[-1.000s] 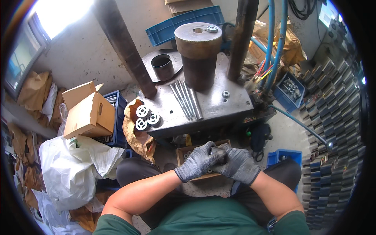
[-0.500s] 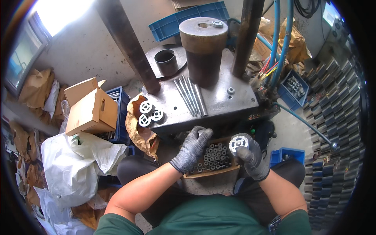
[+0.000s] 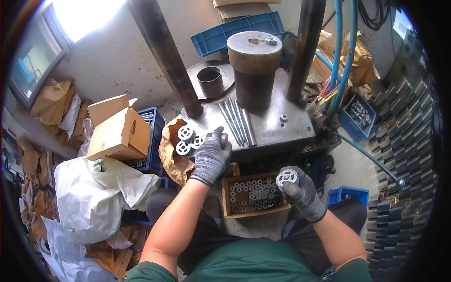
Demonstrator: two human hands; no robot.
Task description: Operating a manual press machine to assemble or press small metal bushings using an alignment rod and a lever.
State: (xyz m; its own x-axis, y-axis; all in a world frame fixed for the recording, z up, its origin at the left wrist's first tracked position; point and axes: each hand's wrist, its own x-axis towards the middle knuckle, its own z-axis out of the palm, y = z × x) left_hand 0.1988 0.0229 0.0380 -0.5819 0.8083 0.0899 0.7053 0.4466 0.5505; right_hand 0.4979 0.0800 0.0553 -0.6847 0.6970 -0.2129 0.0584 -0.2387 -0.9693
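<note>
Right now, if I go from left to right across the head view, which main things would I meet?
Cardboard box, cluster of slotted round parts, left gloved hand, tall metal cylinder, held slotted part, right gloved hand, stacked dark pieces.

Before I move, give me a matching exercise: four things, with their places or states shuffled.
1. right hand
2. metal rods
3. short dark tube
4. open box of small round parts

A. standing on the round plate
B. gripping a slotted round part
C. lower than the steel table
D. lying side by side on the steel table

Pairs: 1-B, 2-D, 3-A, 4-C
</note>
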